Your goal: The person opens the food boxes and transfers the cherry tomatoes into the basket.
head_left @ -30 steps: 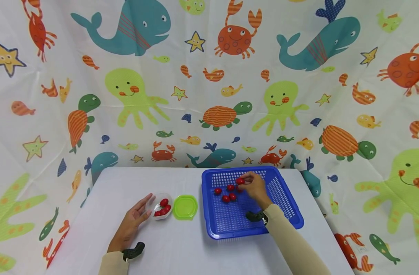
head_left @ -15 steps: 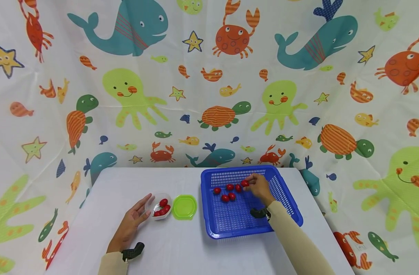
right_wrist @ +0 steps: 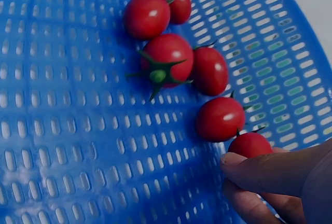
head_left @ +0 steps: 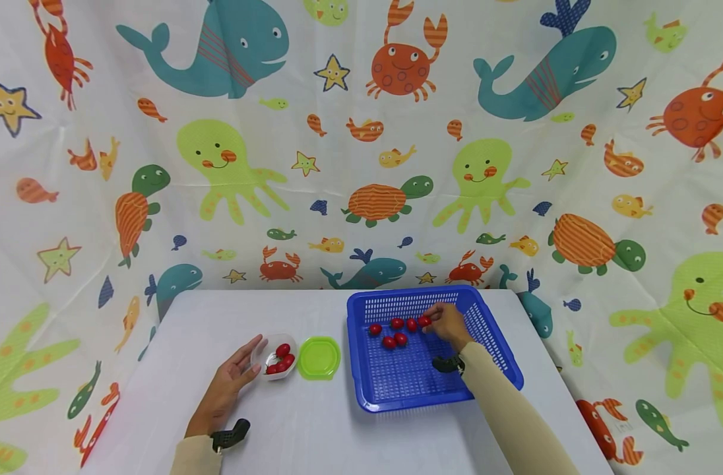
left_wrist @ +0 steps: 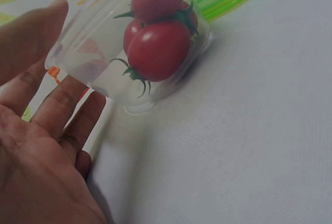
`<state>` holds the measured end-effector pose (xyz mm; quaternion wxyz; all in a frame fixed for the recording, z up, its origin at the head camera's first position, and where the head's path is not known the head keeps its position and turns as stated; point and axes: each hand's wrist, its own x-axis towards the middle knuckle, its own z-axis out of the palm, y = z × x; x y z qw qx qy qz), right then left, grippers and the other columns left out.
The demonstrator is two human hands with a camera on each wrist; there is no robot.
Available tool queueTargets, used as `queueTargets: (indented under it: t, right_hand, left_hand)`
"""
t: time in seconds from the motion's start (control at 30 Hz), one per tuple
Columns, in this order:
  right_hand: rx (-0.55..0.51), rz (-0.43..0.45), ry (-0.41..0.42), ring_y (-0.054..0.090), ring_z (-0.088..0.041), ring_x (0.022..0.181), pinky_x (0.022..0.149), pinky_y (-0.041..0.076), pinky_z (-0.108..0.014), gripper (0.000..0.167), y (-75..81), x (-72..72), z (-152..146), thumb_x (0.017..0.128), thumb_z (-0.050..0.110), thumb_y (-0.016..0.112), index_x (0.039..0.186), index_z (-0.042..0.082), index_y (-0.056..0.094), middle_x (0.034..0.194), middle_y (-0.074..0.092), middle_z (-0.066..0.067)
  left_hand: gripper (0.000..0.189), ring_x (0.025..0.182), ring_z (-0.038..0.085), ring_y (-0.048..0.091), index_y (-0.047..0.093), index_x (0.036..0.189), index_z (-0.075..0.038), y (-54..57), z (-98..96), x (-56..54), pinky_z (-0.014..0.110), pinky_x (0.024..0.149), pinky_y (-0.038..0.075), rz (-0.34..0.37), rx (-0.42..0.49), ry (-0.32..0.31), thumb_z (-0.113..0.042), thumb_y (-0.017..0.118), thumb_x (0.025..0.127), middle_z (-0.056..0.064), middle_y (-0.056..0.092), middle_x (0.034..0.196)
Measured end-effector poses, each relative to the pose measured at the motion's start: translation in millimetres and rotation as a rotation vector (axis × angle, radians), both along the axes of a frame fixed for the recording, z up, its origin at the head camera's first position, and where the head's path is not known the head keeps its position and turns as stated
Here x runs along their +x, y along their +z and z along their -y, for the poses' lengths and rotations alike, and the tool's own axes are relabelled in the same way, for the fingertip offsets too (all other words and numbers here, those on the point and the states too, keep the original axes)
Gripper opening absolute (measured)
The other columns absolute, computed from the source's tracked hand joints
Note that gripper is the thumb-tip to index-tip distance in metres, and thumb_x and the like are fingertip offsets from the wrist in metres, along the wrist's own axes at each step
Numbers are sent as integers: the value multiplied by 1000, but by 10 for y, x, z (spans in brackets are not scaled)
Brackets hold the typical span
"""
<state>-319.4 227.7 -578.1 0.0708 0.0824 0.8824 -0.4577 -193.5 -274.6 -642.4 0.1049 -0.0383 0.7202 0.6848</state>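
In the blue basket [head_left: 391,396], my right hand [head_left: 448,323] pinches a red cherry tomato [right_wrist: 250,145] between thumb and fingers, close to the basket's slotted wall. Several other cherry tomatoes [right_wrist: 220,119] lie beside it on the basket floor, green stems attached to some. On the left, my left hand [head_left: 229,379] stays beside a small clear plastic container [left_wrist: 98,37], its relaxed fingers at the container's rim. Several cherry tomatoes [left_wrist: 160,50] sit inside that container. Whether the fingertips press on the plastic is hard to tell.
A bright green lid [head_left: 318,358] lies on the white table [head_left: 302,429] between the container and the basket. Behind the table and at both sides hangs a cloth [head_left: 338,152] printed with sea animals. Each wrist wears a dark strap-on device [head_left: 231,435].
My right hand has moved a little right and down with the cherry tomato, bringing it lower in the basket beside the others. My left hand and the container have stayed in place.
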Motion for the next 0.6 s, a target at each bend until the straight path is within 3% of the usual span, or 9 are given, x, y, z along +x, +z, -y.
queueTargets:
  t: [0.33,0.6]
  right_hand:
    - [82,-5,30,73,-26,92,93,61,-47,32,-80,-52,3,76,-13,84,102,4,77,101,80,-13]
    - [161,-47,71,74,-36,113,104,58,-55,37,-6,-20,32,79,-12,83,113,3,77,119,78,-20]
  left_hand:
    - [68,168,36,7,34,167,-29,-14,11,1,74,128,13,-10,-4,1,-27,66,107,2,29,177]
    - [70,168,35,6,34,167,-29,1,-3,-6,74,129,12,7,2,5,-28,67,106,2,30,177]
